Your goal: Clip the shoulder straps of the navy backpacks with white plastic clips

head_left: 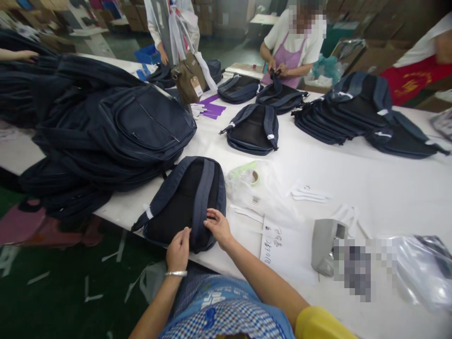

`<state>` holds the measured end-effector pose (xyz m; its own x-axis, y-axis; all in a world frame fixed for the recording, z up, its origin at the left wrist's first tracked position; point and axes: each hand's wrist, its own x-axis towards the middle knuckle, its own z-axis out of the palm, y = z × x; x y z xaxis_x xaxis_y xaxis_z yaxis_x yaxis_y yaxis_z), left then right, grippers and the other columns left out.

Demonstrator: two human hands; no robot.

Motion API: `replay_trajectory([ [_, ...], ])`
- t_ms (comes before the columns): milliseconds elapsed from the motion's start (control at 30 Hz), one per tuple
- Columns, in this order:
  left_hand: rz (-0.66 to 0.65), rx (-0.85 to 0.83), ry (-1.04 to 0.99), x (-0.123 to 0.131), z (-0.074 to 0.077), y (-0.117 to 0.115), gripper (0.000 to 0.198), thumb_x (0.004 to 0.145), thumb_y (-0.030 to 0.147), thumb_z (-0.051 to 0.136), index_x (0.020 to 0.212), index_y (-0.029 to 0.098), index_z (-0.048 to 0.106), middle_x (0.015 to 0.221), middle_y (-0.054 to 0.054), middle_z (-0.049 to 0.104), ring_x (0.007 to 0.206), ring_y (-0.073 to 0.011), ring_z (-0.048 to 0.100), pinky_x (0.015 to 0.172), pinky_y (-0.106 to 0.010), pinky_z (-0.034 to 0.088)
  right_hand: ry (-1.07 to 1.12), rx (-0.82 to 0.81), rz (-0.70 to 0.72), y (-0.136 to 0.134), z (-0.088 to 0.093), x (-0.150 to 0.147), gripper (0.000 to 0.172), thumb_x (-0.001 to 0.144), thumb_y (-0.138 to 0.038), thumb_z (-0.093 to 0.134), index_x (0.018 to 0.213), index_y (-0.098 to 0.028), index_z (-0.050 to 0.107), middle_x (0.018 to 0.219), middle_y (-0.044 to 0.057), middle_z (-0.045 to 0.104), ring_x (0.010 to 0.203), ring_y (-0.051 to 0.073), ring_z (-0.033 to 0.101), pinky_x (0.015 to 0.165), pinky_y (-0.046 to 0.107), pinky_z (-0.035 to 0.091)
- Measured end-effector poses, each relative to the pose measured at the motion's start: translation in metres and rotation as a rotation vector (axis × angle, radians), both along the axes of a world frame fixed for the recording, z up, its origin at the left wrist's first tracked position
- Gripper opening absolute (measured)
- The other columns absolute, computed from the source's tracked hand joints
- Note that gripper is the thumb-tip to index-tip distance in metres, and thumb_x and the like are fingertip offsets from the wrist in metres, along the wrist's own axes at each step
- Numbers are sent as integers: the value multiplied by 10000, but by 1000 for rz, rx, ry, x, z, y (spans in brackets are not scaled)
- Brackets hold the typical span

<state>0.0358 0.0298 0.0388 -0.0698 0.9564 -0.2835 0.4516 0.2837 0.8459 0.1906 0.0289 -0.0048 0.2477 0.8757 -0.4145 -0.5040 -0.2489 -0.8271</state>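
A dark navy backpack (183,200) lies back side up at the near edge of the white table (353,179), its shoulder straps facing me. My left hand (178,249), with a silver bangle on the wrist, pinches the bottom edge of the bag near the strap end. My right hand (219,227) has its fingers curled on the lower end of the right shoulder strap. Both hands are closed on the bag.
A big heap of navy backpacks (106,127) fills the left. More bags (252,127) and a stack (356,113) lie farther back. Tape roll in plastic (252,176), paper sheet (282,245), grey device (323,245), plastic bags (420,273) sit right. A person in an apron (293,47) handles a bag.
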Motion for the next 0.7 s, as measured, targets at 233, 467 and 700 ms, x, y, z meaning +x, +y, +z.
replay_trajectory([
  [233,-185,-524,-360,18,5,30,403,769,503,594,945,154,691,973,-106,723,911,-244,666,786,-324,527,-65,43,137,1,-3,14,493,634,-182,665,1115,-212,561,998,43,588,791,126,631,779,299,530],
  [467,-31,-590,-424,29,-6,31,272,717,315,717,913,130,681,853,-98,738,762,-181,690,700,-268,544,-92,125,271,4,-10,24,500,671,-140,592,1162,-226,556,970,29,655,899,152,646,865,345,515],
  [700,63,-605,-414,7,-2,52,148,744,170,677,886,134,652,809,-84,737,726,-169,694,664,-254,552,-648,158,273,5,-17,54,293,792,-131,489,990,-236,679,964,51,691,878,192,638,872,383,484],
])
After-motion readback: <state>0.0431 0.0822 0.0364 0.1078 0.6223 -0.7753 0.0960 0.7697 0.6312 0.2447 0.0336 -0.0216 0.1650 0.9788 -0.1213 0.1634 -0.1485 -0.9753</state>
